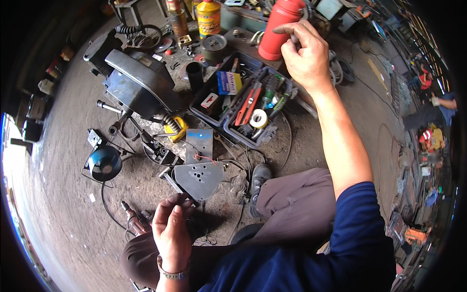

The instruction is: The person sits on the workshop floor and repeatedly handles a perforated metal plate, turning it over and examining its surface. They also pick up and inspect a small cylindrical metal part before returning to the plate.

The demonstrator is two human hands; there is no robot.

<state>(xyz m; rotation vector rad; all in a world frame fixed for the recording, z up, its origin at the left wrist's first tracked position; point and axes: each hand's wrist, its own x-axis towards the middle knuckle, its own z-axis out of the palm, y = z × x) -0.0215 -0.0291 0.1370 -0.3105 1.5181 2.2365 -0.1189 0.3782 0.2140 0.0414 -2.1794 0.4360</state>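
**Right hand [309,58] up by red bottle [278,29], left hand [172,226] low by grey plate [204,182]**

Right: index finger out to the left, other fingers curled in, nothing visible between them. Left: fingers bent and bunched, thumb alongside. Angle's poor: can't tell if the right touches the bottle, or if the left has something small under its fingertips.

Bottle stands just past the far edge of the toolbox [205,117]. Plate, with drilled holes, sits on the person's side of the toolbox's near edge, a rectangular plate [199,141] between. Hammer [171,180] at the grey plate's left edge, close to the left hand.

Risks, my read:
- Bottle tips if the right wrist or knuckles clip it; could land in the toolbox on the red-handled pliers [249,104].
- Loose cables [249,165] run between plate and boot [260,182]; a foot shift could snag them and drag the plate.
- Bare fingers on plate edges: a slip could cut.
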